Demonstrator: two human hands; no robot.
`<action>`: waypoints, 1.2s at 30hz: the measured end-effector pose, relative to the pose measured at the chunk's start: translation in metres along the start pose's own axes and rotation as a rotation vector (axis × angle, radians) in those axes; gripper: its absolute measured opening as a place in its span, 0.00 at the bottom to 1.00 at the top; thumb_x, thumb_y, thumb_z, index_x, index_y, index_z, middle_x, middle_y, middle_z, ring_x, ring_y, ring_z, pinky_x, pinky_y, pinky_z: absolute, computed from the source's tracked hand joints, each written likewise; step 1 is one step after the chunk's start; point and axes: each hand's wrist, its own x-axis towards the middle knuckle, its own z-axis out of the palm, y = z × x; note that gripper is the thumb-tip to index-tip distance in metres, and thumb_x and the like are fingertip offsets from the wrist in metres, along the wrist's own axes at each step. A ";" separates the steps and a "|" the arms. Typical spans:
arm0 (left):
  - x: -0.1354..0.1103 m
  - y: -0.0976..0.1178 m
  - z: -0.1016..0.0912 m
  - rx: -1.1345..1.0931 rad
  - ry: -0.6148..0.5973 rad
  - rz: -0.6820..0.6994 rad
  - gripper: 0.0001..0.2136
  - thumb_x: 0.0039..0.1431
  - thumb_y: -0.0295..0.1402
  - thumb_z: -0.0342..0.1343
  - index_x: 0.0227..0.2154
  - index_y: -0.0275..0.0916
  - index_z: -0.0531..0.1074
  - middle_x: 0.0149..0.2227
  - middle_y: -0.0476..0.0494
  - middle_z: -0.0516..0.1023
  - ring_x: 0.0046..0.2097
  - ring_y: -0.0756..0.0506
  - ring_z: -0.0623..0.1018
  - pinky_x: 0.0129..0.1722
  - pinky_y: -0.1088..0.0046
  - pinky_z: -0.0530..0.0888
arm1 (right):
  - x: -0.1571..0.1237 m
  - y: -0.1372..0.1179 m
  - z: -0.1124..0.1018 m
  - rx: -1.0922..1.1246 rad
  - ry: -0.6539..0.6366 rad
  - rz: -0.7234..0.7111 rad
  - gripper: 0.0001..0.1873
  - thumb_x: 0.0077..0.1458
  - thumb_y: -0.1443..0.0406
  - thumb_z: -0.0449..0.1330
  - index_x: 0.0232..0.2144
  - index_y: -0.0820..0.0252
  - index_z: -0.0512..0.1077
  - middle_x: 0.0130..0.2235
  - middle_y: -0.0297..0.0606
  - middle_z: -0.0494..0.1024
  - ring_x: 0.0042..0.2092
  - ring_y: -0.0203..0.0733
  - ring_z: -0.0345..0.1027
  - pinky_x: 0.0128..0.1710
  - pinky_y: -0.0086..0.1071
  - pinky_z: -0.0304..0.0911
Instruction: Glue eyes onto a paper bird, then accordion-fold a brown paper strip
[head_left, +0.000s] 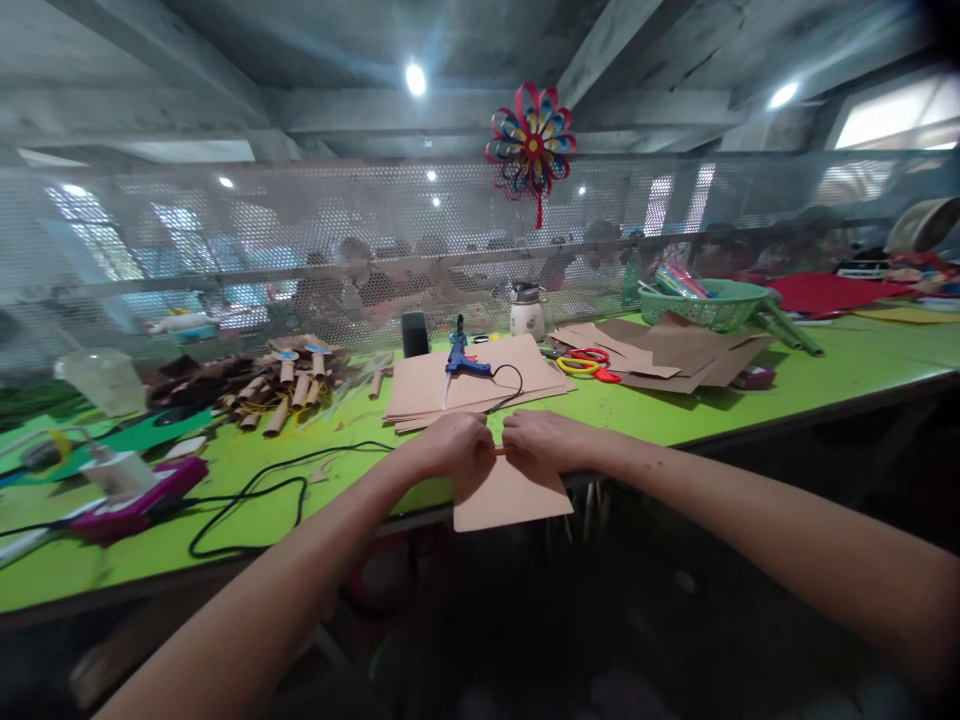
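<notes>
Both of my hands grip the top edge of a tan cardboard sheet (510, 497) that hangs over the front edge of the green table (675, 410). My left hand (454, 445) is closed on the sheet's upper left part. My right hand (541, 440) is closed on its upper right part, and the two fists nearly touch. Just beyond them lies a stack of tan cardboard sheets (427, 390) with a blue glue gun (465, 360) on top.
A black cable (255, 495) loops across the table at left, near a pink tool (142, 500) and a pile of rolled cardboard tubes (289, 385). Scissors (585, 362), more cardboard and a green basket (709, 305) sit right. Mesh screen (300, 240) stands behind.
</notes>
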 end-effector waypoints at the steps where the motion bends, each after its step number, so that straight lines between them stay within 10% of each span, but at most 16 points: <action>1: 0.001 0.002 0.000 0.026 0.001 -0.004 0.10 0.48 0.25 0.50 0.27 0.37 0.77 0.26 0.44 0.73 0.29 0.48 0.70 0.28 0.74 0.61 | 0.002 -0.002 -0.004 -0.020 -0.023 -0.003 0.07 0.54 0.70 0.53 0.33 0.65 0.72 0.35 0.45 0.73 0.36 0.41 0.65 0.33 0.30 0.55; 14: -0.007 0.010 0.014 0.138 0.123 -0.023 0.11 0.57 0.30 0.49 0.26 0.35 0.75 0.28 0.41 0.72 0.31 0.47 0.70 0.30 0.73 0.64 | 0.011 -0.010 -0.012 -0.144 -0.083 -0.028 0.10 0.55 0.72 0.52 0.31 0.69 0.74 0.33 0.49 0.76 0.33 0.44 0.68 0.31 0.32 0.56; 36: -0.018 0.004 -0.008 -0.025 -0.048 0.069 0.09 0.56 0.25 0.49 0.31 0.38 0.75 0.29 0.45 0.67 0.30 0.49 0.67 0.28 0.74 0.60 | -0.015 0.009 -0.011 -0.065 -0.078 -0.148 0.06 0.58 0.68 0.52 0.36 0.66 0.67 0.34 0.42 0.70 0.37 0.42 0.60 0.34 0.32 0.54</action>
